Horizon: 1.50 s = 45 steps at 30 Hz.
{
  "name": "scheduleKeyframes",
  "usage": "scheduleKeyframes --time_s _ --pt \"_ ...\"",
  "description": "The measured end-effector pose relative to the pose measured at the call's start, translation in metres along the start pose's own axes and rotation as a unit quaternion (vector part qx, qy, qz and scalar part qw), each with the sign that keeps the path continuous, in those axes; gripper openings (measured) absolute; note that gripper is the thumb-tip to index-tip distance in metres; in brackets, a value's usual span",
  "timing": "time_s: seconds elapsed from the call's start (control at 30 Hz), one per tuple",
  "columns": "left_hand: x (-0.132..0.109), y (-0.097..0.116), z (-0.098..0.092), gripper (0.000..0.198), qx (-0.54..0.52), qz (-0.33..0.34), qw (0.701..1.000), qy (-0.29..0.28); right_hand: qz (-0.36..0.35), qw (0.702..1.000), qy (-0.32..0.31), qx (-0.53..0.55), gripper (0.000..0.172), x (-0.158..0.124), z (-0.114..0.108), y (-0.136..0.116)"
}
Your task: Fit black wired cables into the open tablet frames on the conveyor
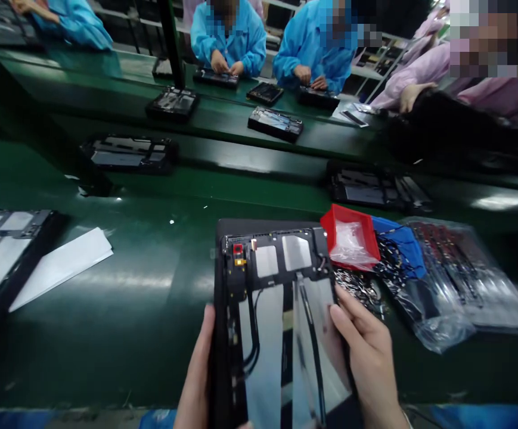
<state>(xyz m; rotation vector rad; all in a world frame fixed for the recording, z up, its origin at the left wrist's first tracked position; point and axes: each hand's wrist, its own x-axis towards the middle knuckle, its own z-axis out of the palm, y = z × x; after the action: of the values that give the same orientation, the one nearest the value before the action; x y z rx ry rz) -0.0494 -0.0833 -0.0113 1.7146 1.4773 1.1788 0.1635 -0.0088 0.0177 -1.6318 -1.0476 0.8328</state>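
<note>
At the near edge of the green conveyor tabletop (106,333), a black tablet frame (266,262) is held up by the left hand (194,381) and right hand (368,351), its sides clamped by the fingers (343,316). A red tray (350,235) and bagged parts (446,280) are placed just beyond it.

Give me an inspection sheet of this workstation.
Surface: glossy green conveyor belt.
Job's things: black rectangular tablet frame with silver foil sheets.
Clutter: red plastic tray, clear plastic bags of parts, white paper sheet.
Grippers: bare left hand and bare right hand hold the frame's opposite edges.
Cables: thin black cables run along the frame.
Surroundings: co-workers in blue smocks handle frames across the belt.
</note>
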Motion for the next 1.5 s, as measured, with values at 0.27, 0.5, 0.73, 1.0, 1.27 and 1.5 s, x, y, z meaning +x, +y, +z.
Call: scheduleKeyframes --time_s 0.27,0.5,0.73,1.0,1.27,1.5 --pt "0.056 -0.005 -0.02 0.064 -0.158 -0.032 0.985 0.057 0.023 0.978 -0.203 0.038 0.063 0.03 0.02 0.0" --pt "0.171 -0.068 -0.028 0.063 0.048 0.032 0.986 0.154 0.091 0.928 -0.31 0.184 0.063 0.058 0.066 -0.025" --pt "0.276 -0.166 -0.098 0.034 0.201 0.019 0.954 0.223 0.091 0.958 -0.231 0.144 0.031 0.168 0.169 -0.046" --pt "0.333 -0.208 -0.158 0.036 0.322 0.087 0.936 0.116 0.062 0.991 -0.11 0.036 0.041 0.231 0.198 -0.032" --pt "0.361 -0.183 -0.138 0.035 0.364 0.147 0.916 0.084 0.027 0.992 -0.12 0.026 0.027 0.2 0.196 -0.029" --pt "0.326 -0.099 -0.07 0.039 0.384 0.207 0.896 0.082 0.087 0.932 -0.316 0.156 0.027 0.164 0.254 -0.076"
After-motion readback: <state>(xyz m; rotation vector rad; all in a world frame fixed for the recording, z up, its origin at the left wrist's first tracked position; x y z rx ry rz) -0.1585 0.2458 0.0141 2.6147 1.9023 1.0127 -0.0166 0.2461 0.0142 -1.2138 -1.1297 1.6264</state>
